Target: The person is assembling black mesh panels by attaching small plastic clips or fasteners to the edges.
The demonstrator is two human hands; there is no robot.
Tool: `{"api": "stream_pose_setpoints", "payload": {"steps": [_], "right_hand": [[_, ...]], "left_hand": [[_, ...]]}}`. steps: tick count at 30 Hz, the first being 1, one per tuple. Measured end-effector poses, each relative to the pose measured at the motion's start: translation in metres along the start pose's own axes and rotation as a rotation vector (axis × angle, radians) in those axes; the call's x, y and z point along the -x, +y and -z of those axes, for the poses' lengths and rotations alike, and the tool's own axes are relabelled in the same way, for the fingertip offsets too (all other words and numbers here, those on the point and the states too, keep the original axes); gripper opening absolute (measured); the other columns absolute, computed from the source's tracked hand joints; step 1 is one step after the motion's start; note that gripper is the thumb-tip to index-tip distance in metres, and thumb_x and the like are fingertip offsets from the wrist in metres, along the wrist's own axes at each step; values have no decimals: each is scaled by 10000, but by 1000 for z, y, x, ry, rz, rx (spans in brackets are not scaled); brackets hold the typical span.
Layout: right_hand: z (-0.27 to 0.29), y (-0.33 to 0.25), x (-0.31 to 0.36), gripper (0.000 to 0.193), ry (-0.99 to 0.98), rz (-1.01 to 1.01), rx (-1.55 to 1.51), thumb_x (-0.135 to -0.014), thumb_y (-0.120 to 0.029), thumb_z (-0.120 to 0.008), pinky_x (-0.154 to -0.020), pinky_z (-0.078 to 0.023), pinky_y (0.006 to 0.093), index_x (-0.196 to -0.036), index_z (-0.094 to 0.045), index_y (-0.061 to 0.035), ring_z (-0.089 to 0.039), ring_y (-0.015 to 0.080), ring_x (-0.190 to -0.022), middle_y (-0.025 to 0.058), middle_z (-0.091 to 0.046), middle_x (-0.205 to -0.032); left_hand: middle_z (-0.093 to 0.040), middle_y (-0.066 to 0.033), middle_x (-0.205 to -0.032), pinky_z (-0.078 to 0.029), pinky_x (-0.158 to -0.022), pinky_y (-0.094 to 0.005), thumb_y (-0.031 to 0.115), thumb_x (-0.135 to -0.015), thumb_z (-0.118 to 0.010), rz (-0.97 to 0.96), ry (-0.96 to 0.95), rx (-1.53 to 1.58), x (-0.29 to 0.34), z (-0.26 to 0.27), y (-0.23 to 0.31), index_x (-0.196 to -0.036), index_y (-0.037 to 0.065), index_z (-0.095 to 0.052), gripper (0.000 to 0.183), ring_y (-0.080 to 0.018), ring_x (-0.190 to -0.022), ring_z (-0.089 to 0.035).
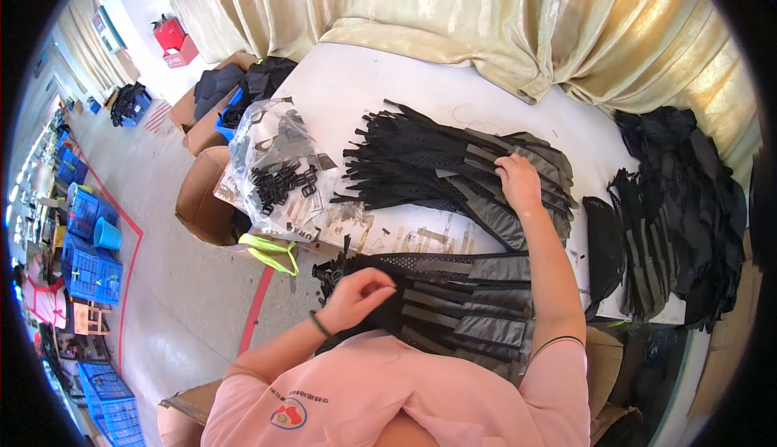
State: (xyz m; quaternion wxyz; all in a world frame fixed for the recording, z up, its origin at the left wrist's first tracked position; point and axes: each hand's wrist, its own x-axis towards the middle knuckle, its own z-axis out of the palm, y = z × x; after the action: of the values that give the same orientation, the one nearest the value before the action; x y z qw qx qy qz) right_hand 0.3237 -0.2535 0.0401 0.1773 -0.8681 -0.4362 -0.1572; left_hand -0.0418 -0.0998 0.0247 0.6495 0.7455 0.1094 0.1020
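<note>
My right hand (pixel 519 181) reaches out over the upper pile of black mesh strap pieces (pixel 396 151). Its fingers are closed on the edge of a strap piece with a grey band (pixel 486 158). Closer to my body, my left hand (pixel 356 300) hovers over the left part of a second stack of black and grey strap pieces (pixel 469 301). Thumb and fingers of this hand are pressed together; anything between them is too small or hidden to make out.
A clear plastic bag with black buckles (pixel 283 184) lies at the table's left, by an open carton (pixel 202 196). More strap pieces (pixel 647 253) and black fabric (pixel 688 196) hang at the right edge. A curtain (pixel 437 10) falls onto the back. Blue crates (pixel 93 269) stand far left.
</note>
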Motion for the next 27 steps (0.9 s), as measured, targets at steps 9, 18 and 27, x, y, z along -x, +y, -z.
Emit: {"api": "stream_pose_setpoints", "payload": {"steps": [9,18,27], "right_hand": [[89,-101,45,134,-125,438,67,-737,-77,-560,-714,-409,362,-863,-597,-100,-534,239,-752,60,-495,-717],[99,-110,147,155,-856,298,-108,-743,-162,-646,-702,-421,374,-858,-641,-59,-561,273,-751,82,-557,-734],[-16,-207,86,337,-364,-305,-1411,-859,-83,-599,-709,-468,281,-1183,-528,-21,-588,160,-793,77,-614,-886]], "left_hand": [[-614,-45,-974,-482,-636,-280,376,-941,-485,384,9,1015,-108,-15,1,-1147,91,-547,357,-108,-727,-579],[-562,25,-883,-431,-668,-232,264,-965,-467,202,173,481,-103,25,-24,-1076,62,-624,278,-65,-725,-512],[-517,-69,-968,-397,-832,-309,179,-933,-489,-243,124,-119,-66,22,1,-1145,55,-603,271,-183,-957,-479]]}}
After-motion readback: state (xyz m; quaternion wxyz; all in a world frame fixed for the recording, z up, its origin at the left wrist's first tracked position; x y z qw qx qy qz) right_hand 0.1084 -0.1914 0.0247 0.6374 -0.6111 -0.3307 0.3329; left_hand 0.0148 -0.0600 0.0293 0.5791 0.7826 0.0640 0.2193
